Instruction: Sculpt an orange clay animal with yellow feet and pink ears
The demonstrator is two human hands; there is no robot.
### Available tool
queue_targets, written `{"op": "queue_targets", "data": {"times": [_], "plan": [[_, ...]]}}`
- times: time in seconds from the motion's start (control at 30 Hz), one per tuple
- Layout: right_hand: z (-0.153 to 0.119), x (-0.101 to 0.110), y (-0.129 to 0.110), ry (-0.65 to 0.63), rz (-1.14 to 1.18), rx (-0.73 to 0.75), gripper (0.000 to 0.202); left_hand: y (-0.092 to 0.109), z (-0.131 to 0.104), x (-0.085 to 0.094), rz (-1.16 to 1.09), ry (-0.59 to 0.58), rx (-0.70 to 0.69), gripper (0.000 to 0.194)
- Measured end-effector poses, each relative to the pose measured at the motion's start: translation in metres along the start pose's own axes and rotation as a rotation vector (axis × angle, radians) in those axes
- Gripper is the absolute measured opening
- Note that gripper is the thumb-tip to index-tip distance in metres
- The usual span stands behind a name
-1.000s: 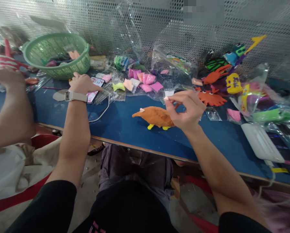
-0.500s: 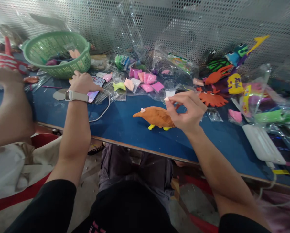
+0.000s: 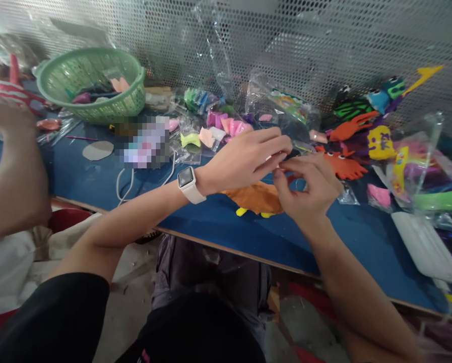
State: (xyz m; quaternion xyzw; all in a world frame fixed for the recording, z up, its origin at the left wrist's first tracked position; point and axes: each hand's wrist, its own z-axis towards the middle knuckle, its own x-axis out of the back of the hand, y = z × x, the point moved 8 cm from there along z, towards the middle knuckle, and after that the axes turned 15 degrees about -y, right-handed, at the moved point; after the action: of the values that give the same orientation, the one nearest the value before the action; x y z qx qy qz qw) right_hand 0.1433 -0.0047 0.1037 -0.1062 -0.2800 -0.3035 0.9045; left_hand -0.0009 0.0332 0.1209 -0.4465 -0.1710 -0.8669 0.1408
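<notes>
My right hand [image 3: 312, 187] pinches a small bit of pale clay [image 3: 278, 167] between thumb and fingertips, and most of the bit is hidden. My left hand [image 3: 248, 155], with a watch on its wrist, meets those fingertips from the left. Its fingers are bent and close together; its thumb and whatever it grips are out of sight. Just below both hands an orange-brown clay animal [image 3: 256, 198] stands on the blue table on yellow feet [image 3: 242, 212]. My left hand covers its snout end.
A green basket [image 3: 135, 103] stands at the back left, near another person's arm [image 3: 16, 166]. Bagged pink clay [image 3: 238, 127] lies behind my hands. An orange clay crab [image 3: 346, 164] and a yellow clay figure [image 3: 380, 143] sit right, beyond a white power bank [image 3: 426, 247]. A phone [image 3: 146, 143] is blurred.
My left hand has moved right from beside the phone to my right hand's fingertips. The right hand keeps its pinch over the clay animal. The view has shifted slightly.
</notes>
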Motion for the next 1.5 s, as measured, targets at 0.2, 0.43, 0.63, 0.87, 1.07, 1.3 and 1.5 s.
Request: {"op": "queue_targets", "data": {"times": [0.2,0.43,0.63,0.87,1.07,1.3,1.5], "plan": [[0.000,-0.003,-0.004,-0.071,-0.065,0.032,0.010,-0.016,-0.030,0.003,-0.178,0.082,-0.021,0.019],[-0.001,-0.008,-0.003,-0.048,-0.031,0.047,0.014,-0.019,-0.032,0.008,-0.243,0.140,-0.097,0.009],[-0.004,-0.007,0.001,-0.036,0.020,0.008,0.009,-0.030,-0.036,-0.005,-0.293,0.087,-0.099,0.013],[0.000,-0.007,-0.002,-0.094,0.123,0.001,0.018,-0.033,-0.038,-0.014,-0.259,0.080,-0.079,0.017],[-0.002,-0.008,-0.001,-0.099,0.167,-0.053,0.016,-0.027,-0.041,-0.016,-0.142,0.072,-0.099,0.018],[-0.003,-0.010,0.001,-0.073,0.169,-0.067,0.009,-0.022,-0.044,-0.018,-0.056,0.134,-0.171,0.020],[-0.008,-0.010,0.005,-0.038,0.049,-0.065,0.021,-0.037,-0.042,-0.019,-0.130,0.132,-0.068,0.020]]}}
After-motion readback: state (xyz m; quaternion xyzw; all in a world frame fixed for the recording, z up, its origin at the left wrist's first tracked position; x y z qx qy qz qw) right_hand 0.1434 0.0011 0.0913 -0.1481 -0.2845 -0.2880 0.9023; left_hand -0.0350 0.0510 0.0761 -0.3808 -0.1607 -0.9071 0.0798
